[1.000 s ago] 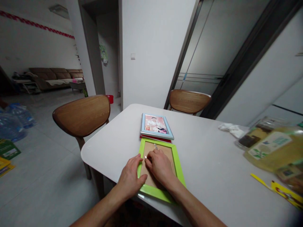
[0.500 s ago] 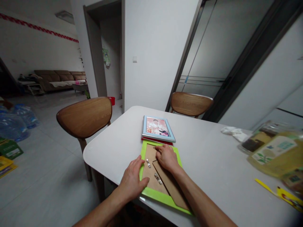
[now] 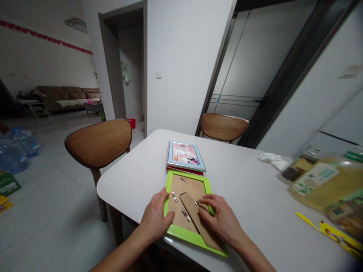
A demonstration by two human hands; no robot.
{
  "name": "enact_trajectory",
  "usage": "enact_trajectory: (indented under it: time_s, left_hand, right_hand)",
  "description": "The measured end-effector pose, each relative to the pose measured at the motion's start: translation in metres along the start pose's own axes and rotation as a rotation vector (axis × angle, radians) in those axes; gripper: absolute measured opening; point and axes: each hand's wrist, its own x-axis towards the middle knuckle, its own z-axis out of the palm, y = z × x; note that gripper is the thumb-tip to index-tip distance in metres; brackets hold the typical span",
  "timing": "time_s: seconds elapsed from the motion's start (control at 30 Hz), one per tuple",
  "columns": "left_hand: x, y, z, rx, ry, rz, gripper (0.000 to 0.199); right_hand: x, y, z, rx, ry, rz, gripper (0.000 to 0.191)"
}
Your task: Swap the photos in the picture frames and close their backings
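Note:
A green picture frame (image 3: 185, 235) lies face down on the table, showing its brown backing board (image 3: 177, 219) and folded-down stand (image 3: 205, 230). My left hand (image 3: 155, 214) grips the frame's left edge, thumb over the border. With fingers bent together, my right hand (image 3: 219, 217) pinches the small metal clip (image 3: 196, 203) on the right side of the back. Other metal turn clips sit at the top (image 3: 183, 180), the left (image 3: 174, 197) and lower down by the stand (image 3: 186, 215). Just beyond lies a light-blue framed picture (image 3: 185, 154), on top of something red.
On the white table (image 3: 241, 181), a crumpled tissue (image 3: 273, 160), a bottle of yellow liquid (image 3: 314, 181), food packages and a yellow-handled tool (image 3: 307, 222) lie to the right. Wooden chairs stand at the left (image 3: 100, 141) and far side (image 3: 224, 126).
My right hand has moved from the top clip down to the clip on the right side. My left hand stays on the left edge. The view has shifted slightly.

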Motion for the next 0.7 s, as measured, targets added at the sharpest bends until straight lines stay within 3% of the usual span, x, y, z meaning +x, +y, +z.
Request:
enact_trajectory:
  time_s: [0.2,0.37,0.53,0.7]
  left_hand:
    - [0.0,0.0,0.001,-0.005,0.016,-0.016,0.046]
    - [0.001,0.001,-0.001,-0.082,0.031,-0.047,0.046]
    - [0.003,0.002,-0.003,-0.124,0.01,-0.075,0.047]
    - [0.005,0.009,-0.011,-0.221,0.006,-0.129,0.044]
  right_hand:
    - [-0.014,-0.024,0.008,-0.133,-0.039,0.018,0.048]
    - [-0.01,-0.025,0.009,-0.001,-0.059,0.095,0.047]
    - [-0.008,-0.027,-0.003,0.05,-0.053,0.13,0.05]
    - [-0.004,-0.031,-0.021,0.042,0.039,0.124,0.047]
